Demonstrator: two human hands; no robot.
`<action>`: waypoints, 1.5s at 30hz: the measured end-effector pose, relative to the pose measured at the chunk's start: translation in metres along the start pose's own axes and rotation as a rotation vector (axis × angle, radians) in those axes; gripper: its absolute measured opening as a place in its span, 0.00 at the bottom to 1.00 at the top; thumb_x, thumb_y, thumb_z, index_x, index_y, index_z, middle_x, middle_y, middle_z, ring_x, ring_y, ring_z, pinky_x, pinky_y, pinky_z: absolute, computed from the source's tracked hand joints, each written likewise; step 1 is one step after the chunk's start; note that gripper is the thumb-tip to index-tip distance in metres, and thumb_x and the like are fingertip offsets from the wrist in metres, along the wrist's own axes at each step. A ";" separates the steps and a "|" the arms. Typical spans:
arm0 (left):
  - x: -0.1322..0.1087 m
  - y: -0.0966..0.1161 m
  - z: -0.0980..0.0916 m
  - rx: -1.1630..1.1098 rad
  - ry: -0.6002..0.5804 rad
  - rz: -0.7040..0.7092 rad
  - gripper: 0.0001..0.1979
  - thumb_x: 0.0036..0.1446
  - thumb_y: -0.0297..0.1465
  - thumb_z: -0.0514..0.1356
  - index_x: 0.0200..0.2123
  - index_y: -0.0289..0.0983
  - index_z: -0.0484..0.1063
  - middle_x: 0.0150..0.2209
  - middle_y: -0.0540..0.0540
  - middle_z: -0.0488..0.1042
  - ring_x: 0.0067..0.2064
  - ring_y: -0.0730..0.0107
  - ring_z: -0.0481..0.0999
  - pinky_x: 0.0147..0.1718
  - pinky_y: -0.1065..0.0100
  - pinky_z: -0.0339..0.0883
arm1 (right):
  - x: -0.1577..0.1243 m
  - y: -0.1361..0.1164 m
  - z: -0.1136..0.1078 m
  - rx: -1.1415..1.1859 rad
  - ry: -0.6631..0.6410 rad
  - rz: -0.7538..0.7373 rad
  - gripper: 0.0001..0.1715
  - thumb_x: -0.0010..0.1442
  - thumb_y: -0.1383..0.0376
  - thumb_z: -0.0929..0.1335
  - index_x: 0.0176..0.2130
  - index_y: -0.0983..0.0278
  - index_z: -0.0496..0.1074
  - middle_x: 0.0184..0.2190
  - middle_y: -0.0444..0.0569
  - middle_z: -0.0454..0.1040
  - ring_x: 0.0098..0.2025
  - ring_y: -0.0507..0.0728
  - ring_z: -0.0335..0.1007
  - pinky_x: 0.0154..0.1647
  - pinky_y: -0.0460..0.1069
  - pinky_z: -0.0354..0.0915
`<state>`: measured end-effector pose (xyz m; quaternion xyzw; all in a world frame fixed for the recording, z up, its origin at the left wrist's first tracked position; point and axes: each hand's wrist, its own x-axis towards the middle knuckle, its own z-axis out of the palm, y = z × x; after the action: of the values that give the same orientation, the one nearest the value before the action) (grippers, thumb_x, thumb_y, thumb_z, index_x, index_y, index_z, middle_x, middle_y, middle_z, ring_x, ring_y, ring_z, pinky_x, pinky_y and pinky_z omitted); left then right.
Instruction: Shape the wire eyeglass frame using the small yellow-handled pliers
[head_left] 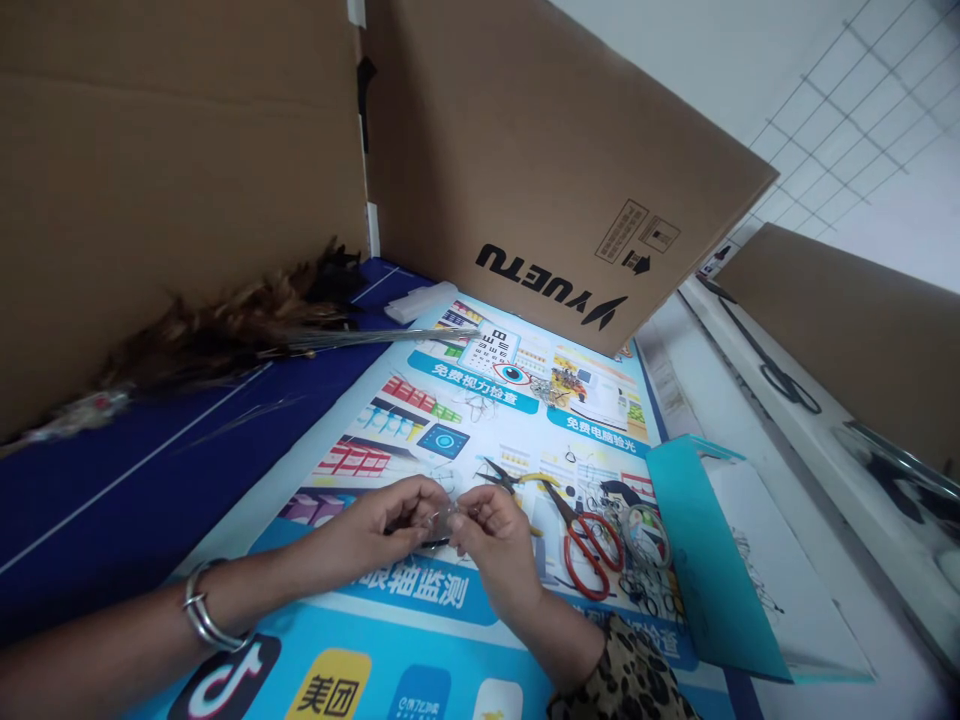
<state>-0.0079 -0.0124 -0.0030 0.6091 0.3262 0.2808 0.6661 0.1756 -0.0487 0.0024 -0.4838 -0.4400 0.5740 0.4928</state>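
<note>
My left hand (390,520) and my right hand (491,535) meet over a printed blue poster (420,600) on the table. Both pinch a small thin wire piece (444,518) between their fingertips; what it is exactly I cannot make out. A silver bangle (204,610) circles my left wrist. A leopard-print sleeve (630,680) covers my right forearm. Just right of my right hand lie red-handled scissors (589,545) and yellow-handled pliers (517,480).
A roll of clear tape (645,530) and small wire bits lie beside the scissors. A teal paper bag (712,560) lies to the right. A feather duster (225,335) rests on the blue table at left. Cardboard panels (555,150) stand behind.
</note>
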 end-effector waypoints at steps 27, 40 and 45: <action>0.000 -0.003 0.002 0.146 0.040 0.020 0.09 0.59 0.32 0.55 0.44 0.38 0.63 0.32 0.51 0.66 0.33 0.67 0.67 0.31 0.67 0.61 | -0.002 -0.004 0.004 0.153 -0.032 0.101 0.18 0.49 0.59 0.77 0.35 0.64 0.70 0.29 0.44 0.77 0.28 0.52 0.75 0.26 0.44 0.66; 0.000 0.002 0.003 0.186 0.055 0.011 0.08 0.57 0.32 0.56 0.41 0.37 0.65 0.30 0.51 0.67 0.32 0.68 0.66 0.31 0.68 0.61 | -0.002 0.001 0.002 0.072 -0.007 0.038 0.09 0.53 0.64 0.74 0.34 0.64 0.72 0.27 0.43 0.76 0.27 0.52 0.75 0.26 0.43 0.64; 0.001 -0.002 0.002 0.196 0.092 0.021 0.07 0.56 0.31 0.57 0.40 0.38 0.66 0.30 0.52 0.66 0.31 0.68 0.67 0.30 0.69 0.60 | -0.002 0.000 0.004 0.065 -0.004 0.001 0.06 0.53 0.67 0.73 0.34 0.64 0.73 0.28 0.45 0.78 0.30 0.53 0.75 0.30 0.45 0.66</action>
<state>-0.0053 -0.0133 -0.0054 0.6612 0.3761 0.2819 0.5847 0.1719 -0.0512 0.0033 -0.4665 -0.4218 0.5891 0.5073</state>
